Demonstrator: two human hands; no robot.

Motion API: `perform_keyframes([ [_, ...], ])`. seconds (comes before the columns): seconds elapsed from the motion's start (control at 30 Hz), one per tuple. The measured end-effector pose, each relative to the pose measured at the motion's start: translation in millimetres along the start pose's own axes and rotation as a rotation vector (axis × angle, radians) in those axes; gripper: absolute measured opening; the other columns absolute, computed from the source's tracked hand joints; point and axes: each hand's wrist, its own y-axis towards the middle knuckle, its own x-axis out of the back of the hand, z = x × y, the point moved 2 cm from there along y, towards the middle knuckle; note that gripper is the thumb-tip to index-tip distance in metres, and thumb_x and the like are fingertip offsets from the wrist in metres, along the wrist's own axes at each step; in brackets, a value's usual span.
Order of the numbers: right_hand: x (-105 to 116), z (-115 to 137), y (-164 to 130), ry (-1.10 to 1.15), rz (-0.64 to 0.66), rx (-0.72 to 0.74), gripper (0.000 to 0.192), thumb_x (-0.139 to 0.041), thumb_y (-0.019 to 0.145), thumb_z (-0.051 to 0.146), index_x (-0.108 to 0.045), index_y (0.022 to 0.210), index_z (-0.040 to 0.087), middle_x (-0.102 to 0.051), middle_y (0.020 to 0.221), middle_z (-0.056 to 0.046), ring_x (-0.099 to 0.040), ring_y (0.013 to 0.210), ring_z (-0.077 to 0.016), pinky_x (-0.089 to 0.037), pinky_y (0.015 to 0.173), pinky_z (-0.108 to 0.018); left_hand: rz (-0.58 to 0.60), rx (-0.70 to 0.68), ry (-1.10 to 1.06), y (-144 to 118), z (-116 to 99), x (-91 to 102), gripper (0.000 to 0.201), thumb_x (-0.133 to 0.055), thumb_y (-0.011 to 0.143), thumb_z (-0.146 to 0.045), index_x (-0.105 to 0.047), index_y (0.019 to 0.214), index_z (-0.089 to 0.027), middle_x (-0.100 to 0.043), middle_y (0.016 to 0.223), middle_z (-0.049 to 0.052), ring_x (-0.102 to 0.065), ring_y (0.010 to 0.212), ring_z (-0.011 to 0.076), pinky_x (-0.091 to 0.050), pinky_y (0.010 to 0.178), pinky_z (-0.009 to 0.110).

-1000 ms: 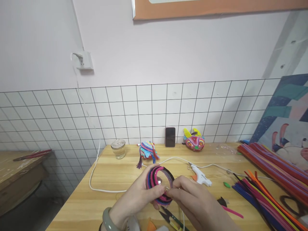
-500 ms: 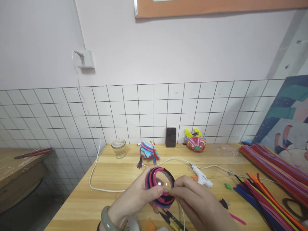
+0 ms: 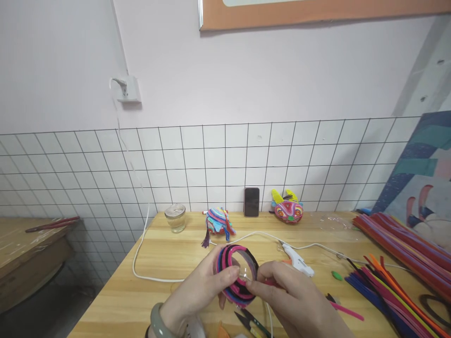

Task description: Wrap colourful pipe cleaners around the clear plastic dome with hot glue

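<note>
My left hand [image 3: 207, 286] is closed round a clear ball [image 3: 243, 263] partly wrapped in pink, black and blue pipe cleaners. Its thumb presses on the near side of the wrapping. At the ball's right edge, the fingers of my right hand [image 3: 285, 291] pinch a pink pipe cleaner [image 3: 347, 311], whose free end sticks out to the right behind the hand. The fingertips touch or nearly touch the ball's bare clear part. Below the ball lies a pair of dark thread snips [image 3: 252, 321], partly cut off by the frame's bottom edge.
A white glue gun [image 3: 298, 260] with its cord lies to the right. Bundles of coloured pipe cleaners [image 3: 384, 295] cover the right side. Along the back stand a glass jar [image 3: 175, 219], a striped ornament [image 3: 218, 221], a phone [image 3: 251, 202] and an animal-face ornament [image 3: 288, 211].
The ball has turned in my left hand, showing more blue on its left side. My right hand has shifted slightly, and pink now shows between its fingers. The view has moved a little.
</note>
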Motion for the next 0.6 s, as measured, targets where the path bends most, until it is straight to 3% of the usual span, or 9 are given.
perform_keyframes([
  [0.13,1.2,1.9,3.6,0.002,-0.009,-0.074,0.021,-0.047,0.092,0.020,-0.067,0.091,0.025,-0.070,0.076,-0.003,-0.063,0.064,-0.0159,-0.049,0.057,-0.025,0.020,-0.041,-0.029,2.9,3.7,1.2,0.063,-0.073,0.068,-0.053,-0.053,0.115,-0.016,-0.060,0.087,0.003,-0.051,0.067,0.0112,-0.036,0.050,0.020],
  [0.33,-6.2,0.4,8.8,0.174,0.052,-0.521,0.022,-0.055,0.088,0.030,-0.064,0.068,0.027,-0.066,0.058,0.004,-0.063,0.054,-0.0139,-0.047,0.048,-0.021,-0.023,-0.069,-0.125,6.9,7.9,0.1,0.054,-0.079,0.068,-0.038,-0.054,0.111,-0.017,-0.066,0.094,0.004,-0.058,0.084,0.0162,-0.044,0.072,0.026],
  [0.47,-13.5,-0.7,10.0,0.180,0.050,-0.506,0.014,-0.059,0.085,0.026,-0.065,0.073,0.028,-0.069,0.063,0.004,-0.066,0.061,-0.0151,-0.048,0.052,-0.022,-0.063,-0.069,-0.119,7.1,12.6,2.4,0.053,-0.079,0.068,-0.036,-0.055,0.112,-0.017,-0.068,0.097,0.005,-0.059,0.088,0.0191,-0.045,0.074,0.029],
  [0.6,-17.6,-4.2,8.3,0.164,0.080,-0.488,0.017,-0.056,0.088,0.028,-0.064,0.073,0.028,-0.066,0.060,0.003,-0.063,0.055,-0.0142,-0.047,0.047,-0.021,-0.090,-0.062,-0.091,8.2,16.4,8.4,0.054,-0.079,0.067,-0.039,-0.057,0.111,-0.017,-0.068,0.098,0.006,-0.060,0.090,0.0220,-0.045,0.079,0.034],
])
